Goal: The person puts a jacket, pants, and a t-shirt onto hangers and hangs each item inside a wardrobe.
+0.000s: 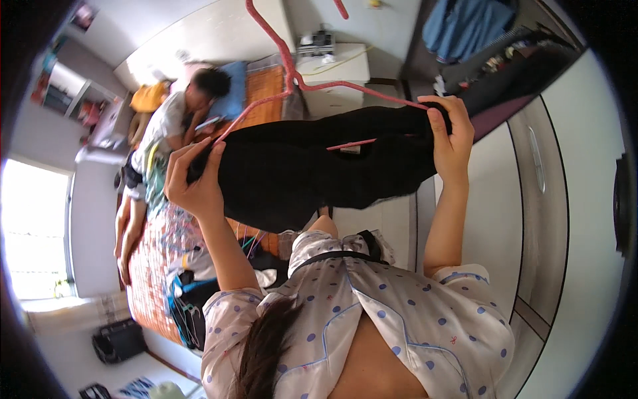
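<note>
Black garment (312,166) hangs stretched between both raised hands, long axis running hand to hand, held in the air over the bed (159,266). Left hand (194,179) and right hand (450,136) each pinch an end. Pink hanger (319,86) threads the top edge, hook up, nearer the right hand.

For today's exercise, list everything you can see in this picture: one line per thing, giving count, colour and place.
Garment: one, black, held up across the centre between both hands.
Hanger: one, pink-red, threaded into the garment's upper edge.
Bed: one, orange patterned cover, left of centre.
Other person: one, light top, lying on the bed.
Pillow: one, blue, by that person's head.
Cabinet: one, white, top centre.
Wardrobe door: one, pale grey, right.
Clothes pile: mixed colours, on the bed's near end.
Bag: one, black, floor lower left.
Left hand: grips the garment's left end.
Right hand: grips the garment's right end.
</note>
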{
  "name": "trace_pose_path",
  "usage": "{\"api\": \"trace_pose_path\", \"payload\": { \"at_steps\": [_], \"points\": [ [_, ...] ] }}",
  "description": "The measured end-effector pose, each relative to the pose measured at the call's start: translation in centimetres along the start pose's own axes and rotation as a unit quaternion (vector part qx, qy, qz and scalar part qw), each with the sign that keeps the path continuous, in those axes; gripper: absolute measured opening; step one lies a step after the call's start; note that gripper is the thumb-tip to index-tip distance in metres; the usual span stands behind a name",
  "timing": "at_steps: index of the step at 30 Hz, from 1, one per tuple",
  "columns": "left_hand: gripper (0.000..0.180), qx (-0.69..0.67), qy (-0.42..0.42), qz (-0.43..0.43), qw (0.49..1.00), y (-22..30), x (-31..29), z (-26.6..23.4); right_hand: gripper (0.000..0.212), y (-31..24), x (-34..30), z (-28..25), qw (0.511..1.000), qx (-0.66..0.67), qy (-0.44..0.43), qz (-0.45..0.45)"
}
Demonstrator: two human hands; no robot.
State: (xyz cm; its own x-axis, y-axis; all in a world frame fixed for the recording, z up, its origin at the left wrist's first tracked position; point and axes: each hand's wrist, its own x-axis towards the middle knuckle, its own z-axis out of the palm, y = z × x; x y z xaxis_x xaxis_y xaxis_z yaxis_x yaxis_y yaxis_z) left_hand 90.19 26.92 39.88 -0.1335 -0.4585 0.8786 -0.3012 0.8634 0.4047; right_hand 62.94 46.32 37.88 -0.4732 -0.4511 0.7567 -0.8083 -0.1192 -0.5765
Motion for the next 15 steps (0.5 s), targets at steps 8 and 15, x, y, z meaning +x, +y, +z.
{"api": "trace_pose_path", "payload": {
  "at_steps": [8,15],
  "points": [
    [0.023,-0.133,-0.094,0.085,0.983,-3.3,4.3,15.2,0.018,6.3,8.3,-1.4,0.995,-0.002,0.068,0.072],
    [0.024,-0.185,-0.053,0.048,0.98,-4.8,7.9,28.5,0.011,11.1,14.5,-1.0,0.991,-0.127,-0.045,0.018]
  ]
}}
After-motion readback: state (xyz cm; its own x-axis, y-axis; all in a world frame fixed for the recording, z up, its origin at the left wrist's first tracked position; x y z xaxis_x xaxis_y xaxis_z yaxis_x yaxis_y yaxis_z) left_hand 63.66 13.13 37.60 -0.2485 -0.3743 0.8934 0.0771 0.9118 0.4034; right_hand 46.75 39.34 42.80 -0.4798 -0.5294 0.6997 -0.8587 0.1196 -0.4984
